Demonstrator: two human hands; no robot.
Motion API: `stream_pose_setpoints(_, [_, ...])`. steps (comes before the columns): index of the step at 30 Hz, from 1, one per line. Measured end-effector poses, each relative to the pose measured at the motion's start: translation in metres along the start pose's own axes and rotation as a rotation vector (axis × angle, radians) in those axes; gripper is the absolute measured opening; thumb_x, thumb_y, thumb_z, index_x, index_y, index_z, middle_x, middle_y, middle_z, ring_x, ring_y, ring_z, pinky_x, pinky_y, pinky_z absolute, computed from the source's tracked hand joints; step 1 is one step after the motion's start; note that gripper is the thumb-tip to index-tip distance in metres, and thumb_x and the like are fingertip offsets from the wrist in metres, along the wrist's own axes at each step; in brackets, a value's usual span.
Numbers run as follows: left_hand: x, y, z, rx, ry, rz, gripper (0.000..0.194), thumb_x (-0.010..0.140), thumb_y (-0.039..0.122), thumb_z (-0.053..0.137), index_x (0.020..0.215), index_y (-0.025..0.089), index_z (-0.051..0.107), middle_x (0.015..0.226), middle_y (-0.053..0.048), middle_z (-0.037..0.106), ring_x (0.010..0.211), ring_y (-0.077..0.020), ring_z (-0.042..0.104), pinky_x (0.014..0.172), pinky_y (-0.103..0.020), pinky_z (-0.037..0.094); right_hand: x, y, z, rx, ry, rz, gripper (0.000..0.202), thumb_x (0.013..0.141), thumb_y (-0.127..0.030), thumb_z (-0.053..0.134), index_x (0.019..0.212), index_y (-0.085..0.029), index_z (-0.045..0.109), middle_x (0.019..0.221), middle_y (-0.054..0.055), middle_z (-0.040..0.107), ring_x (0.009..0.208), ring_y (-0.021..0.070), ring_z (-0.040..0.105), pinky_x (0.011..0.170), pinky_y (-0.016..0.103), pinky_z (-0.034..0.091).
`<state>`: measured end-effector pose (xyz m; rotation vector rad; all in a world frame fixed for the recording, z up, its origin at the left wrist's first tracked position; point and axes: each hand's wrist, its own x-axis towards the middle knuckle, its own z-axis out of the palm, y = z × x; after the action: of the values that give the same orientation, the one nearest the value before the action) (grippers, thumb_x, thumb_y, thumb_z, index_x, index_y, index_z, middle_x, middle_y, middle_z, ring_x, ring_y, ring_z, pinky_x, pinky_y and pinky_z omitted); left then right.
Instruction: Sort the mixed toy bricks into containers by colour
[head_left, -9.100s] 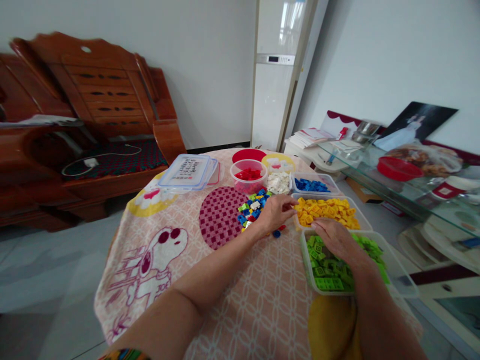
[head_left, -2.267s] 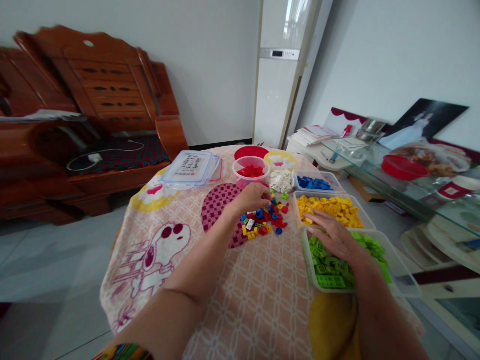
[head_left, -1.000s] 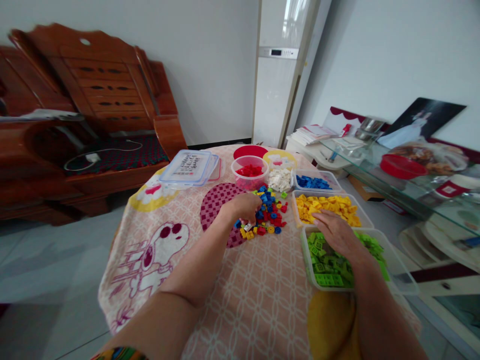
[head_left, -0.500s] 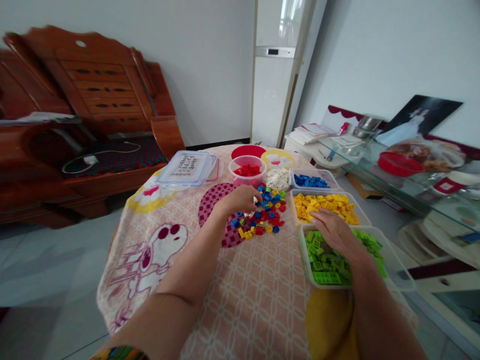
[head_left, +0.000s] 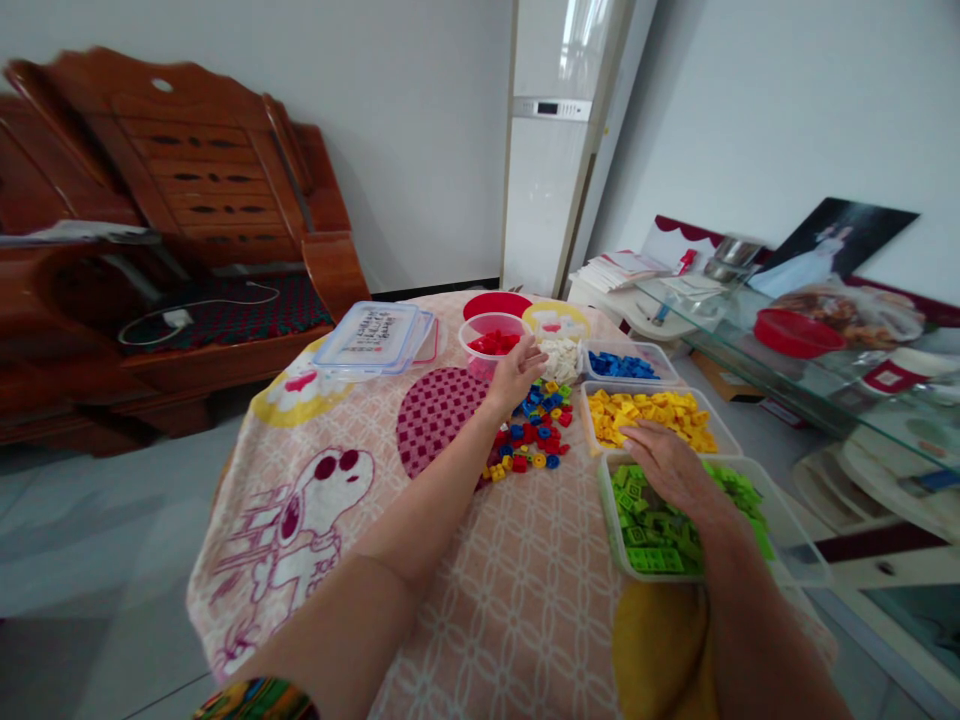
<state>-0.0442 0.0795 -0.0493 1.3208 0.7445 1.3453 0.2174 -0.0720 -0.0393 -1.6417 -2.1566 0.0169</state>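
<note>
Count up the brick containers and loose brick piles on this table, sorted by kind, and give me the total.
Round: 1 (red-brick tub)
Rectangular: 3 (blue-brick box, yellow-brick box, green-brick box)
Loose: 2 (white pile, mixed-colour pile)
Total: 6

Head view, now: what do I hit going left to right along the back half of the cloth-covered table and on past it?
Stacked lids → round tub of red bricks → heap of white bricks → clear box of blue bricks → red bowl beyond the table
</note>
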Motion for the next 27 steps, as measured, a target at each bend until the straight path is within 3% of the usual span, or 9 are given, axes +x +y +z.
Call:
stream_pose_setpoints(3, [0.001, -0.007, 0.001, 0.041, -0.127, 0.036, 0.074, 0.084, 0.03, 0.075, 0.152, 0.02, 0.047, 0.153, -0.018, 0.053, 0.137, -0.03, 0.058, 0.117, -0.051, 0.045, 0.0, -0.002, -0.002, 0.008, -0.009, 0.002, 0.044, 0.1, -0.036, 0.041, 0.116, -0.018, 0.077, 0.121, 0.015, 0.076, 0.122, 0.029, 0.066, 0.11, 0.049, 0.049])
stream_pose_setpoints(6, [-0.002, -0.002, -0.007, 0.147, -0.153, 0.075, 0.068, 0.088, 0.03, 0.069, 0.151, 0.018, 0.049, 0.155, -0.019, 0.052, 0.137, -0.03, 0.058, 0.117, -0.05, 0.045, 0.0, -0.002, -0.003, 0.023, 0.0, 0.003, 0.044, 0.1, -0.038, 0.042, 0.116, -0.019, 0.078, 0.122, 0.016, 0.075, 0.12, 0.0293, 0.067, 0.11, 0.05, 0.049])
stream_pose_setpoints(10, [-0.007, 0.019, -0.027, 0.427, -0.139, 0.034, 0.044, 0.086, 0.023, 0.063, 0.128, 0.011, 0.068, 0.127, -0.014, 0.073, 0.116, -0.0253, 0.07, 0.103, -0.039, 0.056, 0.0, -0.002, -0.002, 0.026, 0.004, 0.004, 0.045, 0.1, -0.038, 0.041, 0.117, -0.017, 0.077, 0.124, 0.017, 0.074, 0.121, 0.0299, 0.066, 0.111, 0.05, 0.048])
stream_pose_setpoints(13, [-0.01, 0.035, -0.04, 0.661, -0.138, -0.033, 0.031, 0.083, 0.021, 0.063, 0.109, 0.012, 0.077, 0.101, -0.007, 0.08, 0.095, -0.021, 0.074, 0.088, -0.03, 0.059, 0.0, -0.002, -0.002, 0.026, -0.011, -0.001, 0.047, 0.1, -0.038, 0.04, 0.118, -0.015, 0.077, 0.123, 0.018, 0.074, 0.122, 0.0308, 0.066, 0.111, 0.051, 0.047])
stream_pose_setpoints(17, [-0.012, 0.047, -0.056, 0.748, -0.064, -0.084, 0.027, 0.084, 0.022, 0.06, 0.102, 0.012, 0.078, 0.08, -0.002, 0.077, 0.071, -0.0152, 0.07, 0.067, -0.023, 0.056, 0.0, -0.001, -0.001, 0.032, -0.003, -0.002, 0.046, 0.1, -0.038, 0.04, 0.117, -0.016, 0.076, 0.123, 0.018, 0.074, 0.121, 0.0301, 0.066, 0.111, 0.05, 0.047])
stream_pose_setpoints(20, [-0.013, 0.049, -0.072, 0.726, -0.019, -0.149, 0.02, 0.085, 0.023, 0.059, 0.085, 0.012, 0.075, 0.064, 0.0, 0.07, 0.058, -0.0128, 0.065, 0.058, -0.021, 0.051, 0.0, 0.0, 0.0, 0.033, 0.014, 0.002, 0.044, 0.099, -0.038, 0.041, 0.116, -0.017, 0.077, 0.124, 0.016, 0.075, 0.122, 0.0286, 0.066, 0.111, 0.048, 0.048])
stream_pose_setpoints(27, [-0.017, 0.026, -0.106, 0.661, 0.177, -0.367, 0.019, 0.085, 0.018, 0.057, 0.068, 0.015, 0.065, 0.054, 0.003, 0.061, 0.05, -0.0096, 0.057, 0.054, -0.02, 0.047, 0.001, 0.0, -0.01, 0.072, 0.081, 0.002, 0.044, 0.098, -0.039, 0.043, 0.111, -0.017, 0.079, 0.12, 0.017, 0.076, 0.12, 0.0325, 0.067, 0.109, 0.054, 0.049])
